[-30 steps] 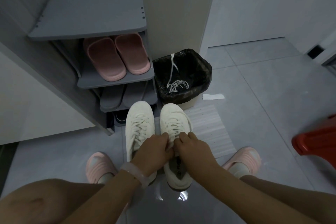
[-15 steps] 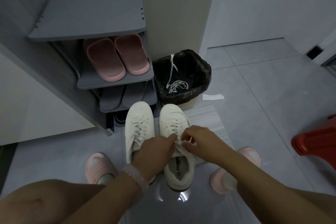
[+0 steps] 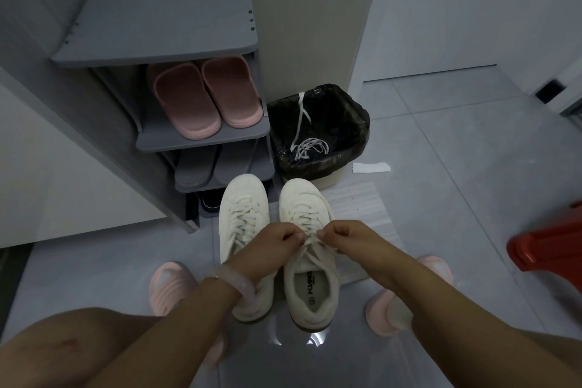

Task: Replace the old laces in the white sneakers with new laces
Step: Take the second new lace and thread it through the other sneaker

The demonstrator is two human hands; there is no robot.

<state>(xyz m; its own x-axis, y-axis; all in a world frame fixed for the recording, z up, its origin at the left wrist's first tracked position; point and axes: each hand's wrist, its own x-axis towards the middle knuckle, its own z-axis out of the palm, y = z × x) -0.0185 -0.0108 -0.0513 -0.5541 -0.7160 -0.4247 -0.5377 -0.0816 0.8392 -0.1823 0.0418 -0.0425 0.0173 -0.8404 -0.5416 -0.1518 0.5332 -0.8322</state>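
The left hand (image 3: 273, 244) pinches one end of the lace (image 3: 310, 241), the right hand (image 3: 341, 238) the other, drawn apart over the right sneaker (image 3: 310, 261), probably tightening a knot. The laced left sneaker (image 3: 244, 220) sits under the left wrist.

Left hand (image 3: 273, 246) reached forward and down from the lower left, fingers curled, tips pinched on a lace end (image 3: 303, 241) of the right-hand white sneaker (image 3: 310, 249); pale translucent band (image 3: 233, 280) worn round that wrist. Right hand (image 3: 341, 238) came in from the lower right, knuckles up, thumb and fingers (image 3: 324, 234) pinched on the other end of the same lace. Both hands held close together, fingertips nearly touching, above the sneaker's tongue. Bare forearms ran back toward the camera; bare left knee (image 3: 63, 350) raised at lower left; feet in pink shoes planted either side
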